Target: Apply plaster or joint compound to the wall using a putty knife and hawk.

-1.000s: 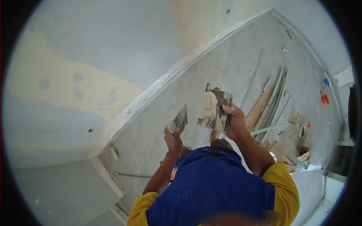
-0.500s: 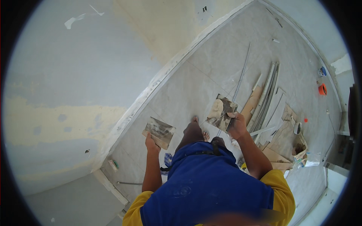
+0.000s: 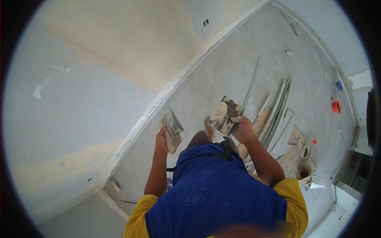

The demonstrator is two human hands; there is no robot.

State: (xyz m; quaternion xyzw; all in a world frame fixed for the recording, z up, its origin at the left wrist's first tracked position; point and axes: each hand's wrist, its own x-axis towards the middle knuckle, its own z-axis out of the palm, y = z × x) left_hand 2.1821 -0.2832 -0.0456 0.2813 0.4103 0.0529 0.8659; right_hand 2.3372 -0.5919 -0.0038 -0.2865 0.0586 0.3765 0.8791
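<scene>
"Left-hand blade (image 3: 173, 131) had turned more upright since half a second earlier, hadn't it?"

"Yes, and the right-hand blade (image 3: 228, 116) had shifted slightly left."

"What about containers?"

"At the right I saw an orange bucket (image 3: 336, 106), a blue-and-white tub (image 3: 337, 86) farther off, and nearer, an open bag (image 3: 306, 174). The bag's inside was too shadowed to read, and I couldn't tell what the others held."

"How did the blades look?"

"Flat, rectangular and grey, smeared with pale paste. The right-hand one bore a thick cream lump (image 3: 219, 112) toward its left side."

"And each grip?"

"The left hand (image 3: 161, 142) grasped its blade at the left edge; the right hand (image 3: 243, 131) clasped its own at the right edge. Both blades were above the grey floor (image 3: 305, 79), beyond the blue shirt (image 3: 216, 174)."

"Your count?"

"Two blades, two hands, one lump, one bucket, one tub, one bag. Long strips (image 3: 278, 113) lay bunched on the floor, right of the blades; I couldn't number them."
</scene>
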